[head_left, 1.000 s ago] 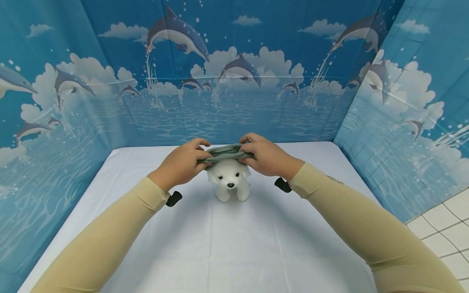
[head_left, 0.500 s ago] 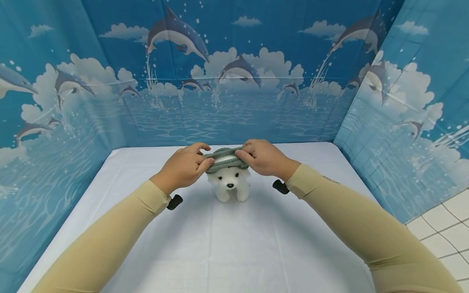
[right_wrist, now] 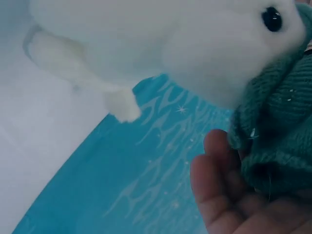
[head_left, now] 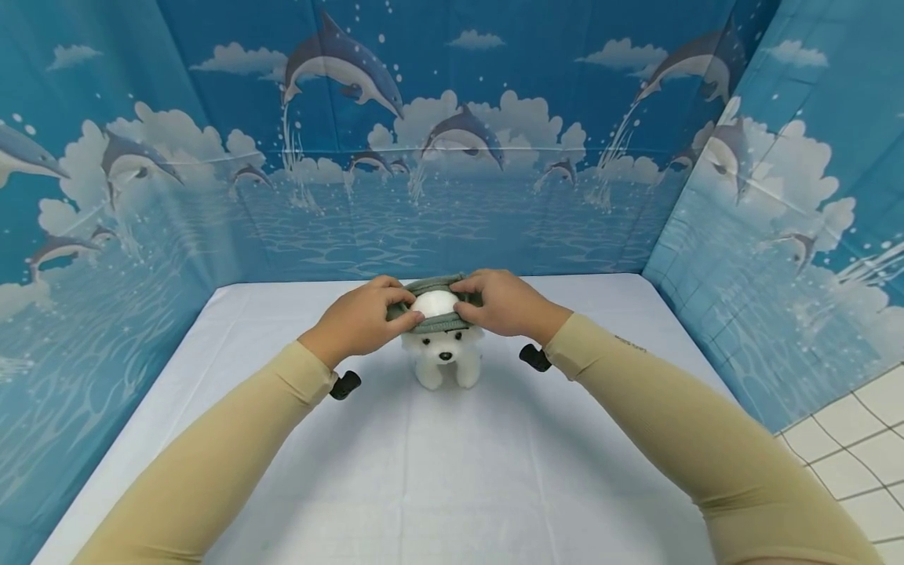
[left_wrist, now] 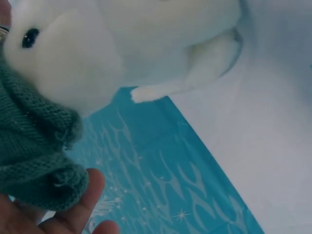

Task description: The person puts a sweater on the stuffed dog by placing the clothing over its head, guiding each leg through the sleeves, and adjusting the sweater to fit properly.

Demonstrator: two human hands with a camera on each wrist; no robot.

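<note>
A white plush dog [head_left: 445, 357] stands upright on the table, facing me. Across its forehead lies the front edge of a grey-green knitted garment [head_left: 439, 323], and the white crown of the head shows through the opening. My left hand [head_left: 362, 318] pinches one side of the knit, thumb in front. On the opposite side my right hand [head_left: 507, 304] pinches it likewise. In the left wrist view the knitted garment [left_wrist: 34, 126] reaches down beside the eye of the plush dog [left_wrist: 73, 53]. From the right wrist, its ribbed edge [right_wrist: 278, 117] hangs above curved fingers [right_wrist: 209, 180].
A white cloth covers the table [head_left: 466, 471]. Blue dolphin-print curtains [head_left: 452, 212] enclose it at the back and both sides. White tiles [head_left: 854, 455] show at the lower right.
The knitted garment's opening has spread wider and its front edge has come down onto the dog's forehead, baring the white crown. Both hands have shifted slightly inward.
</note>
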